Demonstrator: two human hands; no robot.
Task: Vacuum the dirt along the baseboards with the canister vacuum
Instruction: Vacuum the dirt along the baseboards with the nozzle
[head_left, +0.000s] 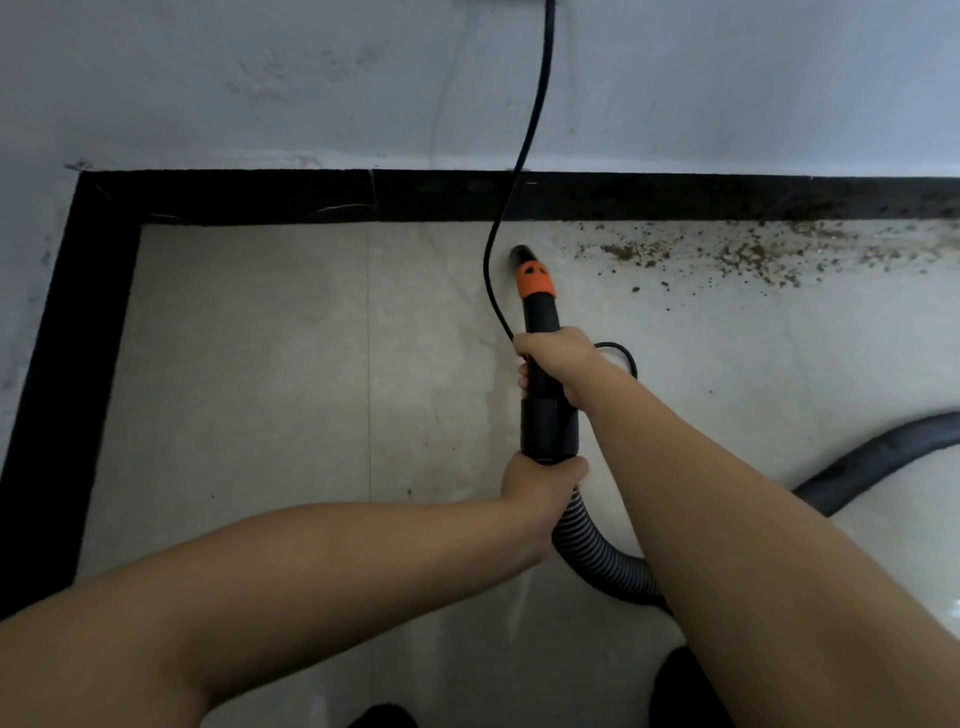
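Note:
A black vacuum wand (543, 312) with an orange collar points at the floor, its nozzle tip (521, 256) just short of the black baseboard (311, 197). My right hand (558, 364) grips the wand's upper tube. My left hand (540, 483) grips the joint where the ribbed hose (597, 556) meets the wand. Brown dirt (727, 254) lies scattered along the baseboard to the right of the nozzle. The floor left of the nozzle looks clean. The canister itself is out of view.
A black power cord (530, 130) hangs down the white wall and runs past the nozzle's left side to behind my right hand. The hose curves away to the right edge (883, 452). The baseboard turns a corner at the left (78, 312). My dark shoes show at the bottom edge.

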